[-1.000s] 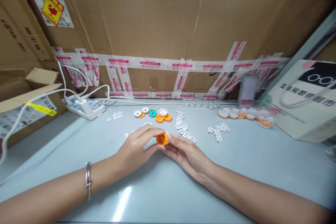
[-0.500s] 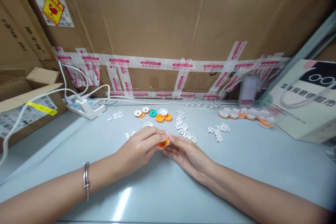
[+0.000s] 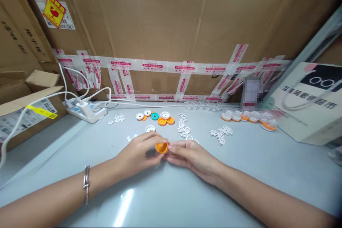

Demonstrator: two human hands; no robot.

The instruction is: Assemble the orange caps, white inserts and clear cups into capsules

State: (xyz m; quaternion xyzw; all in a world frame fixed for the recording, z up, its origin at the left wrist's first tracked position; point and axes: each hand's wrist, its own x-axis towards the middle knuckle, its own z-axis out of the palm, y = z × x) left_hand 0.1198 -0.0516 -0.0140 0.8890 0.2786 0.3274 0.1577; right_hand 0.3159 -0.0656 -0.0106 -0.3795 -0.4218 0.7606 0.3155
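My left hand (image 3: 140, 151) grips a small round orange plastic cup (image 3: 161, 148) between thumb and fingers. Its hollow side faces me, and a tiny light spot shows inside it. From the other side, my right hand (image 3: 189, 155) pinches the cup's right edge with thumb and fingertips; whether a second part is hidden there I cannot tell. Just beyond my hands lie a white ring-shaped part (image 3: 150, 128) and several small white pieces (image 3: 131, 138), partly covered by my left hand. White wheel-like parts (image 3: 184, 129) run in a line behind my right hand.
Orange cups (image 3: 166, 121), white cups (image 3: 139, 116) and a teal one (image 3: 155, 115) sit farther back. Clear domes (image 3: 203, 106) line the cardboard wall. At right are orange-based assemblies (image 3: 253, 116), white pieces (image 3: 221, 133) and a paper bag (image 3: 307, 107); at left, a power strip (image 3: 91, 114).
The orange cup has turned so its hollow faces me, and it sits slightly farther left. My left fingers have opened wider around it; my right hand stays at its edge.
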